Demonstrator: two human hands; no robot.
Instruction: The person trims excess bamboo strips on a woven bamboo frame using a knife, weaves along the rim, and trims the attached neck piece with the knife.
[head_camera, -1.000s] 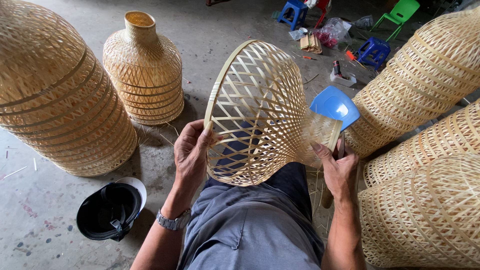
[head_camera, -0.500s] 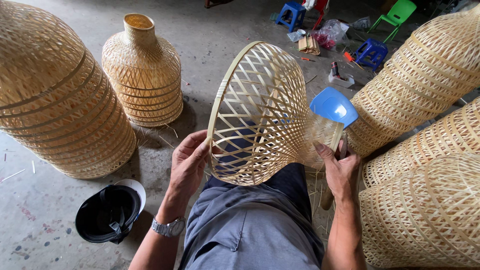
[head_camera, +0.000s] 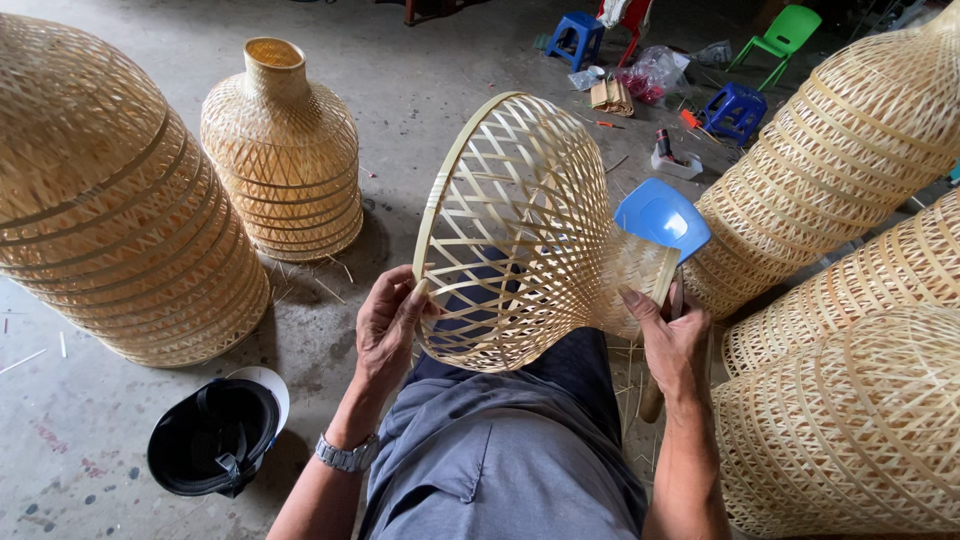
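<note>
— Basket (head_camera: 520, 230) on its side over the lap, mouth turned left; why?

— So both ends are within reach. Left hand (head_camera: 388, 325) pinches the wide rim, fingers curled round the hoop; right hand (head_camera: 668, 340) presses against the narrow woven neck, its grip half hidden.

— And the rest?

— Finished shades (head_camera: 285, 150) stand around on the floor, with a helmet (head_camera: 215, 440) beside the left arm.

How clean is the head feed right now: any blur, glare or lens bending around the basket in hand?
Head view: soft, even daylight, no glare; the woven bamboo shade and both hands, left and right, are sharp; faint shadows on the concrete floor; wide-angle bending bulges the large basket at the left edge.
</note>
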